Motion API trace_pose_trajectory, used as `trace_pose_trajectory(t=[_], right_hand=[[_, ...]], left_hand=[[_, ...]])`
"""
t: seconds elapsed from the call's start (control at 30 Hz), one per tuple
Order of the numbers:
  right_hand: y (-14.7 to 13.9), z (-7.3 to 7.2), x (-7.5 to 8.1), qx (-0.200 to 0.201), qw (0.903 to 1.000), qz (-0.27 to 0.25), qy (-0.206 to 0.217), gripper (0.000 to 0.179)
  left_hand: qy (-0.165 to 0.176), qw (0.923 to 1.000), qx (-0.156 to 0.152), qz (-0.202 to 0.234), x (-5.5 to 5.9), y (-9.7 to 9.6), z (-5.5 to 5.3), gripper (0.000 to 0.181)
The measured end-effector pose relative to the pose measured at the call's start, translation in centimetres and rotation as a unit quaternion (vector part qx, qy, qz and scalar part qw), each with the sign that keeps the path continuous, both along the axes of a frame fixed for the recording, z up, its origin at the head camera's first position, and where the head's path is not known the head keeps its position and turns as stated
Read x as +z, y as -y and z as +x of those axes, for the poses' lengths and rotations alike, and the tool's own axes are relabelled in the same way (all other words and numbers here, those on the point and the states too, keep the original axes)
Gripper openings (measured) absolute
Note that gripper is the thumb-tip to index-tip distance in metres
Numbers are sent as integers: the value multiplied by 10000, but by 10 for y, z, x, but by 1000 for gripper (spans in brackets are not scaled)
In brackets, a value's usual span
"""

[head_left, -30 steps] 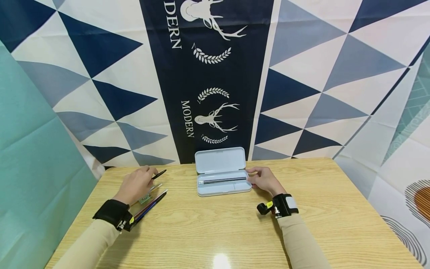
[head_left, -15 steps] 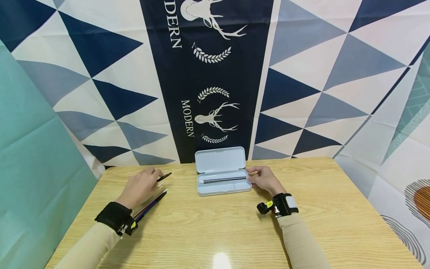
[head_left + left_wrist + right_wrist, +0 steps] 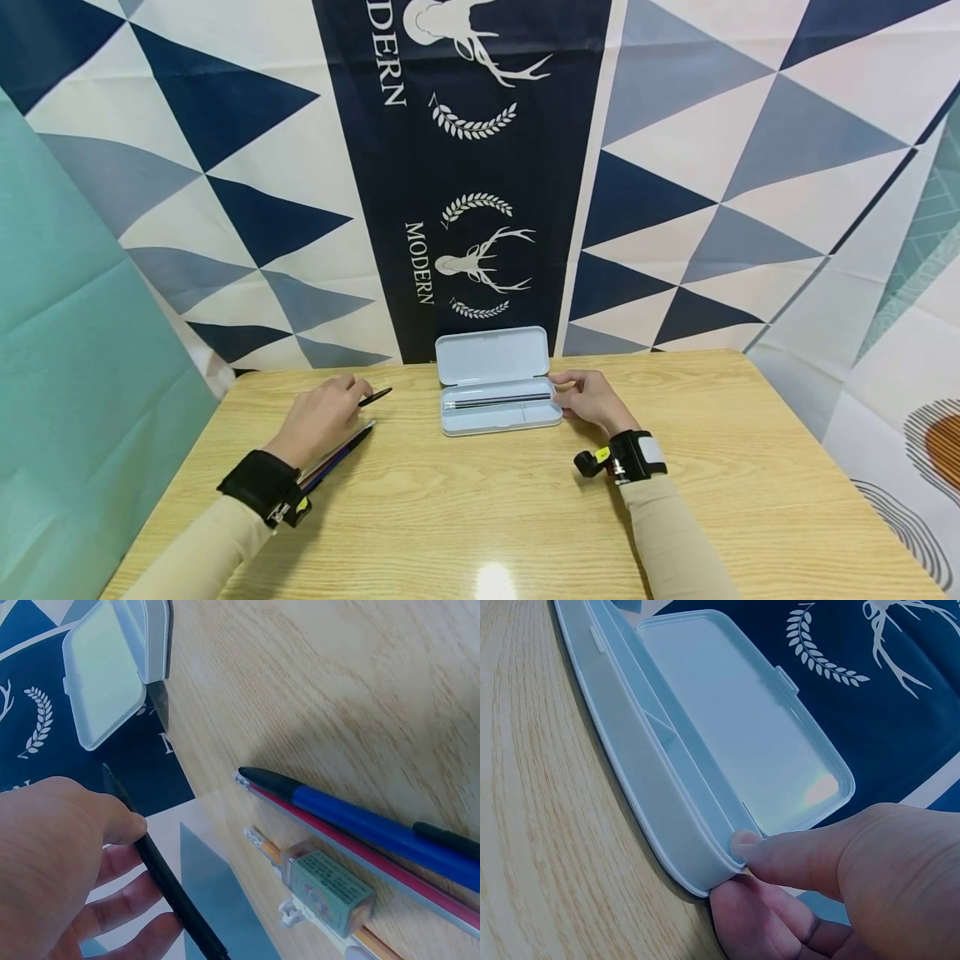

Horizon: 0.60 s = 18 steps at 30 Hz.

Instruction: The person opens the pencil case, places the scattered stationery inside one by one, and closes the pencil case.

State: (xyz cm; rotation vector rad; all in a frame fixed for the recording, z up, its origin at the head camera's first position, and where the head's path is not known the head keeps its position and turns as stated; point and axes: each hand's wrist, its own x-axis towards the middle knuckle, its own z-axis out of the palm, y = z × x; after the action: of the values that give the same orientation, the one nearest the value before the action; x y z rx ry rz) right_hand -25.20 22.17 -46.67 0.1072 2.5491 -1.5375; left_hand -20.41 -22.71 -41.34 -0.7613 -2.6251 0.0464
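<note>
Head view: the pencil case [image 3: 480, 430] stands at six o'clock on the table [image 3: 480, 508], lid raised at its twelve o'clock side, with slim dark pencil stock [image 3: 497, 402] lying lengthwise inside; exact count cannot be told.

Left hand [image 3: 318, 421], at the case's nine o'clock and well apart from it: thumb and fingers pinched on a black pen [image 3: 169, 881], which points towards two o'clock in the head view. Right hand [image 3: 592, 400], at the case's three o'clock: clamped on the end wall, thumb over the rim, fingers outside.

Left wrist view: a blue pen [image 3: 360, 823], a red pencil [image 3: 397, 874] and a small green box [image 3: 330, 889] lie loose from three to five o'clock.

Handling, as judged: the step is moving the pen one-handed with the case braced. Keep the pinch light but firm and the barrel level, so its tail clears the loose items. The right hand should steady only; pressing hard could tip the case or skew it
</note>
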Motion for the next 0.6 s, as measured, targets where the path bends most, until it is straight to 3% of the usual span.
trace_pose_trajectory(t=[0.37, 0.6], right_hand=[[0, 1, 1, -19, 10000, -81, 39, 46], [1, 1, 2, -50, 9999, -94, 81, 47]], left_hand=[[-151, 9996, -188, 158, -10, -9, -9, 27], [-81, 9998, -135, 108, -11, -14, -11, 28]])
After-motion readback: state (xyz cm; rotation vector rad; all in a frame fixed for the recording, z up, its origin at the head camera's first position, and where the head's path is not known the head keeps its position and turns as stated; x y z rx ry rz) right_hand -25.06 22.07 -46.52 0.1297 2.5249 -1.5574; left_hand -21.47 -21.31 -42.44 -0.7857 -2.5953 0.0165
